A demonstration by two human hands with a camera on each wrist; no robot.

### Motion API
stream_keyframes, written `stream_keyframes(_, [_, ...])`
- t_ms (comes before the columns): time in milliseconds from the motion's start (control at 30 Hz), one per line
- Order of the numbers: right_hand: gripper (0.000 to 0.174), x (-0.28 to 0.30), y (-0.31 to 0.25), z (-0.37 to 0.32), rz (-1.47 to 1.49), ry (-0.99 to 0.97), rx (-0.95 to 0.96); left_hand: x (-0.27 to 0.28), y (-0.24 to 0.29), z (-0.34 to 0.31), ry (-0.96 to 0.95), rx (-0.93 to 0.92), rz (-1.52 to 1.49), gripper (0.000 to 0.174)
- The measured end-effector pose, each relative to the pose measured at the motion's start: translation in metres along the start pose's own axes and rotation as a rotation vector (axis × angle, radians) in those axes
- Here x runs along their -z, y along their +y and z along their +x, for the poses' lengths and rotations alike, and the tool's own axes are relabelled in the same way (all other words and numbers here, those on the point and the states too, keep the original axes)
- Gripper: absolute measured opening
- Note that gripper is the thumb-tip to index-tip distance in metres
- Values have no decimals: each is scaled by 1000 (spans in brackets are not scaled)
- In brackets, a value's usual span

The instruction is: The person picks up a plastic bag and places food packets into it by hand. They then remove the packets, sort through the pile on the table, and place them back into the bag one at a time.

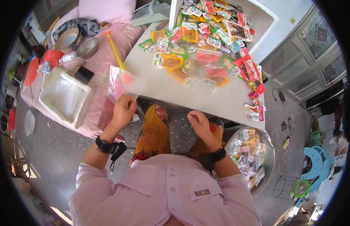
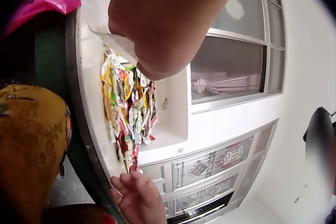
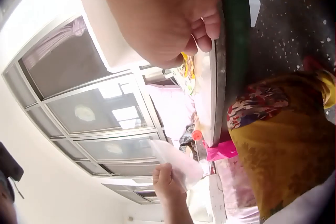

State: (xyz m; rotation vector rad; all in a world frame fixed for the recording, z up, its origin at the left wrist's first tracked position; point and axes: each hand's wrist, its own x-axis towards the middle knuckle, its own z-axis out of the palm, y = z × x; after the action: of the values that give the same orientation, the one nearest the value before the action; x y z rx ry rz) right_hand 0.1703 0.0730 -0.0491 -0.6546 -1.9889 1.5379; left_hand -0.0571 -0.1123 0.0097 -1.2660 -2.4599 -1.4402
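Left hand [image 1: 126, 109] has its fingers curled and grips a clear plastic bag [image 1: 115, 81], held up by the left front corner of the worktop [image 1: 156, 86]. Loosely bent, with nothing seen in its grasp, the right hand [image 1: 200, 124] hangs near the front edge, to the right of its fellow. Colorful packets [image 1: 210, 56] lie heaped toward the far edge, partly inside a white box [image 1: 266, 16], and trail down the right edge; one pink-edged packet [image 1: 254, 112] lies at the right front corner. Below that corner a metal basin [image 1: 270, 150] holds more packets. Beyond the left edge, pink bedding [image 1: 131, 34] carries a yellow stick [image 1: 115, 52] with red ends, a foam box [image 1: 80, 109] and a dark phone [image 1: 84, 75].
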Motion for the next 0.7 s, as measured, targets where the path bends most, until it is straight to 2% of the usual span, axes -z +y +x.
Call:
stream_keyframes(33, [19,-12,-4,4,53,-31,-9,-19,1,-6,-82,21,-54,6])
stream_keyframes(67, [18,-24,-9,8,193,-63,-124,-36,2,-13,-163,42,-105,6])
stream_keyframes(133, [18,-44,-21,9,416,-109,-304,-67,10,-28,-183,-5,-134,7])
stream_keyframes(200, [18,-59,-29,10,580,-142,-434,-84,24,-40,-256,54,-225,8])
stream_keyframes(267, [17,-71,5,13,635,-191,-386,-91,29,-45,-341,120,-290,9])
stream_keyframes(333, [16,-74,10,11,694,-177,-400,-95,31,-48,-439,194,-331,10])
stream_keyframes(433, [15,-72,9,6,777,-101,-488,-106,19,-53,-404,153,-523,12])
stream_keyframes(533, [14,-68,8,5,806,-103,-519,-104,15,-50,-557,340,-574,12])
stream_keyframes(633, [14,-68,7,5,798,-100,-541,-97,14,-44,-627,493,-692,11])
stream_keyframes(700, [13,-65,6,6,783,-85,-561,-102,9,-48,-425,473,-818,10])
